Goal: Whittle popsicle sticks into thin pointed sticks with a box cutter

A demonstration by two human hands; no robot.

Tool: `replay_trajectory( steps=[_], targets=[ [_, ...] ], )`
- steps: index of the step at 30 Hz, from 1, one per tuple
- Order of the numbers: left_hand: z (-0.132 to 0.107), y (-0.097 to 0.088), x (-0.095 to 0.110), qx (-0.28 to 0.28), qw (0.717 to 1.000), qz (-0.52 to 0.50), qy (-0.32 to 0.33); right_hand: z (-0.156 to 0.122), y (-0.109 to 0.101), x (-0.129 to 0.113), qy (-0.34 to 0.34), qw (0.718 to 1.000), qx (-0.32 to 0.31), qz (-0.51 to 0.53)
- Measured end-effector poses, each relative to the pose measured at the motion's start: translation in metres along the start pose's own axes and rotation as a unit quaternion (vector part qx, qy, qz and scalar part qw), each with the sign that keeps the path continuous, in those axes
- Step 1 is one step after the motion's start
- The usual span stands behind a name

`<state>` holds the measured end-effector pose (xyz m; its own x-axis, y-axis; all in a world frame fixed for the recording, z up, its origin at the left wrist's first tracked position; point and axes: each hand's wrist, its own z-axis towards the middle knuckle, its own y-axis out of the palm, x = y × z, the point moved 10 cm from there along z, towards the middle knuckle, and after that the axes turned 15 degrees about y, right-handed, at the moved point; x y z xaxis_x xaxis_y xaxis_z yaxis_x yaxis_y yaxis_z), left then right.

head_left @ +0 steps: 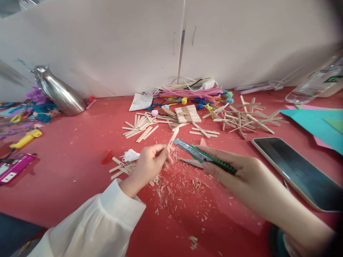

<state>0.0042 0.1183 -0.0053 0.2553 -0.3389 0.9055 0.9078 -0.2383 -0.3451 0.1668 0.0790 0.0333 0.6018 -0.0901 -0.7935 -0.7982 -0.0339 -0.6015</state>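
Note:
My left hand [151, 162] pinches a wooden craft stick [173, 137], its free end pointing up and away from me. In my right hand [238, 171] is a green and black utility knife [205, 155] with its blade out. The blade's tip is close to the stick; whether they touch I cannot tell. Below the knife lie the blades of a pair of scissors [190, 162], the rest hidden behind my hand. Wood shavings [184, 189] litter the red tabletop [88, 142] under both hands. Several craft sticks [118, 167] and a white tuft [130, 155] lie beside my left wrist.
Loose sticks [246, 116] and a bundled stack [188, 114] lie farther back, before pink pipe cleaners [187, 92]. A steel jug [60, 91] stands back left. On the right are a phone [297, 169], coloured paper [316, 123] and a clear bottle [312, 84]. A white partition [107, 46] closes the back.

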Motion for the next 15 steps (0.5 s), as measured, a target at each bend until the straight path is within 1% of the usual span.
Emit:
replay_trajectory(
  steps=[2,4,8,12,15],
  targets=[
    [0.0,-0.001,0.0,0.001,1.0,0.007,0.0,0.0,-0.002,-0.001,-0.022,1.0,0.014,-0.015],
    [-0.001,0.0,-0.002,-0.003,1.0,0.01,-0.005,0.0,-0.002,0.001,-0.029,0.999,0.023,-0.037],
    [0.0,0.0,-0.001,-0.008,1.0,0.013,-0.007,0.003,-0.001,0.014,0.004,0.997,0.03,-0.066],
    [0.001,-0.003,0.01,-0.003,0.998,0.058,0.029,-0.001,-0.002,0.01,-0.016,0.996,0.041,-0.077],
    [0.001,-0.005,0.019,0.007,0.991,0.116,0.06,-0.005,0.002,0.004,-0.028,0.997,0.024,-0.071]
  ],
)
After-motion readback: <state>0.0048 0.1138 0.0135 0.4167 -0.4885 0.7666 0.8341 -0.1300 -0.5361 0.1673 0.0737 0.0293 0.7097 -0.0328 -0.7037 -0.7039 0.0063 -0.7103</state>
